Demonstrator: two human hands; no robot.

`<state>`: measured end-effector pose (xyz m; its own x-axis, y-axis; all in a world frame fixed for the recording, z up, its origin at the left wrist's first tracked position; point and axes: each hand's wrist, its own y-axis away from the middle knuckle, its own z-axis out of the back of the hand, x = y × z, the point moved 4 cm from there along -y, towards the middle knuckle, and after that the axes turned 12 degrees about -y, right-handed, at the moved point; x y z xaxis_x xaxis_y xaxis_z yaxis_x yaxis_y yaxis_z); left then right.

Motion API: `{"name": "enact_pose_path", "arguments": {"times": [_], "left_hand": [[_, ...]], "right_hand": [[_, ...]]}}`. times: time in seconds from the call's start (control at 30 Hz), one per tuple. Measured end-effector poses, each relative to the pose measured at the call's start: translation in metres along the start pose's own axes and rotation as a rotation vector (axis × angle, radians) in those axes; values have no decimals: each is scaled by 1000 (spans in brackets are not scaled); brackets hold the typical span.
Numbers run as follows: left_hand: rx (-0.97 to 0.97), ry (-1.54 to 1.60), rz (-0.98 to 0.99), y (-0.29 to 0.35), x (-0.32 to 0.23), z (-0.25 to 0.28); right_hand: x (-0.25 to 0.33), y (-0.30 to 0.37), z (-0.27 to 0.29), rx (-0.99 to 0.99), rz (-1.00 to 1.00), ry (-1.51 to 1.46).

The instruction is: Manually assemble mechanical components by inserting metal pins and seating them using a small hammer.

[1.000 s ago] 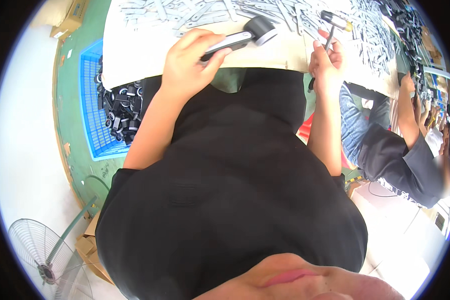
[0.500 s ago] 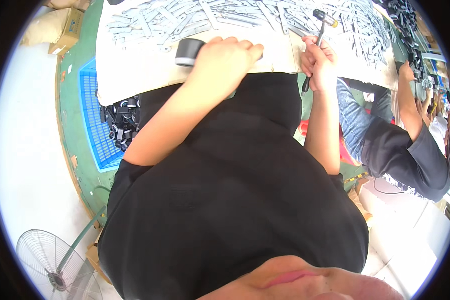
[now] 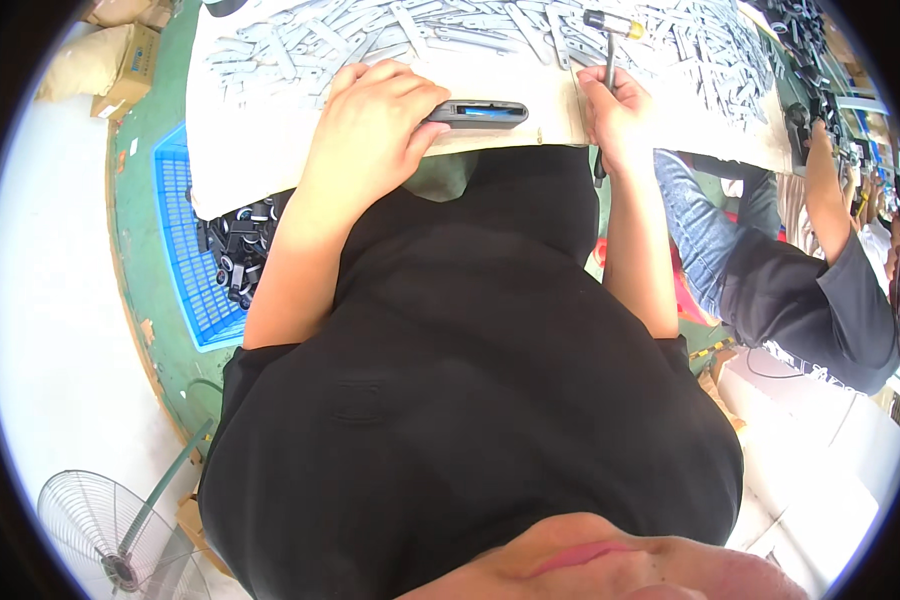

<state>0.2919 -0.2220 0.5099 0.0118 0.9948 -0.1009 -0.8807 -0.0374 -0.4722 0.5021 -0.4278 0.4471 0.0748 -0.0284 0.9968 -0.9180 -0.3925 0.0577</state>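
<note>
My left hand (image 3: 375, 125) is closed on the left end of a long black plastic housing (image 3: 488, 112), near the table's front edge. Its rounded right end sticks out past my fingers, and a slot along it shows something blue inside. The end under my palm is hidden. Further right, my right hand (image 3: 620, 118) grips the handle of a small mallet (image 3: 611, 55). The mallet's head, black on one side and yellow on the other, points away from me, above the table.
Flat grey metal strips (image 3: 370, 32) lie heaped along the far side of the pale tabletop (image 3: 240, 150). A blue crate (image 3: 182, 275) of black parts stands on the floor at left. Behind it are a fan (image 3: 100, 530) and a cardboard box (image 3: 125, 75). Another person (image 3: 800, 300) sits at right.
My left hand has shifted left and turned, so the housing now shows its slotted side and its round left end is covered. My right hand and the mallet have moved slightly left.
</note>
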Motion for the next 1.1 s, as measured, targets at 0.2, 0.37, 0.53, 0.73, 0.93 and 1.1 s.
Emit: {"name": "enact_pose_path", "arguments": {"times": [0.2,0.37,0.53,0.73,0.93,1.1], "left_hand": [[-13,121,75,6,3,-10],[-18,131,133,9,2,-12],[-47,151,127,10,1,-16],[-79,147,129,14,3,-17],[-62,80,139,18,4,-16],[35,-63,65,11,-3,-13]], "right_hand": [[7,-1,6,2,-121,-6],[34,-20,28,-158,163,695],[42,-48,22,-87,462,1175],[43,-46,13,-82,456,1314],[72,-33,10,-89,561,1253],[79,-27,45,-142,791,1071]]}}
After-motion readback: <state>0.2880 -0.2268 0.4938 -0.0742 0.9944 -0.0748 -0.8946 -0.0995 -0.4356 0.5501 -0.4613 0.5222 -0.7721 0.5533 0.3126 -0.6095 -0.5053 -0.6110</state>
